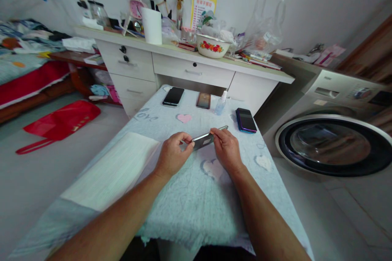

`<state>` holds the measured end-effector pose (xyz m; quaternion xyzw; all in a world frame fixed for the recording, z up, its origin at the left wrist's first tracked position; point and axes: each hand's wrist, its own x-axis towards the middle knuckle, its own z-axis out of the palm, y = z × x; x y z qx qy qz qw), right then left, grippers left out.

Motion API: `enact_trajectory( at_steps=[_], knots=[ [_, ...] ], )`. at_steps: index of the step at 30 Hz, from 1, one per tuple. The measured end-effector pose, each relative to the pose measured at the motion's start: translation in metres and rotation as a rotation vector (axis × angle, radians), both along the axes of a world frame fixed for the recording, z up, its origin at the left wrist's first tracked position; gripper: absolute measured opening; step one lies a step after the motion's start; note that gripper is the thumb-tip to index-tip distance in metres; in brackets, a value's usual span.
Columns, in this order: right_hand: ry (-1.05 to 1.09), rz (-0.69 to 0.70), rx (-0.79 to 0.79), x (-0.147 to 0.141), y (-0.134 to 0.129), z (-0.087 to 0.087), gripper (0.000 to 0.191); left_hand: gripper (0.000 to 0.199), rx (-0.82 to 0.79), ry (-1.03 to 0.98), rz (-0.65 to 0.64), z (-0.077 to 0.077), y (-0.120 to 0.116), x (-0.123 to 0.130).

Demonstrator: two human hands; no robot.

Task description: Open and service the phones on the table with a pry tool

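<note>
Between my two hands a smartphone [203, 142] is held tilted on its long edge, above the cloth-covered table. My left hand [174, 151] pinches its left end between thumb and fingers. At its right end my right hand [226, 147] grips the upper edge, hiding part of that side. Beyond my hands lie a black phone [173, 96] on the left and a dark phone with a blue-purple edge [246, 120] on the right. A small clear spray bottle [221, 103] stands upright near a small blurred brown item [203, 100].
A folded white cloth [113, 171] lies on the table's left side. Behind the table is a white desk [192, 65] bearing a floral enamel bowl [212, 45] and a paper roll [152, 26]. A washing machine [333, 122] stands right; a red bag [61, 122] lies on the floor left.
</note>
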<state>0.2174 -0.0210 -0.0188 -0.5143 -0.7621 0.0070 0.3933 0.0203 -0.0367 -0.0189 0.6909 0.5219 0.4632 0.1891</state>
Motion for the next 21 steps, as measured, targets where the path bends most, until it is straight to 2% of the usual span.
enact_trajectory(
  at_steps=[10, 21],
  knots=[
    [-0.007, 0.039, -0.028, -0.0061, -0.0054, 0.0013, 0.026, 0.002, 0.027, 0.016, 0.036, 0.0028, -0.0006, -0.0050],
    [-0.003, 0.011, -0.044, -0.0021, -0.0023, 0.0006, 0.026, 0.002, 0.007, 0.006, 0.057, 0.0043, -0.0003, -0.0048]
  ],
)
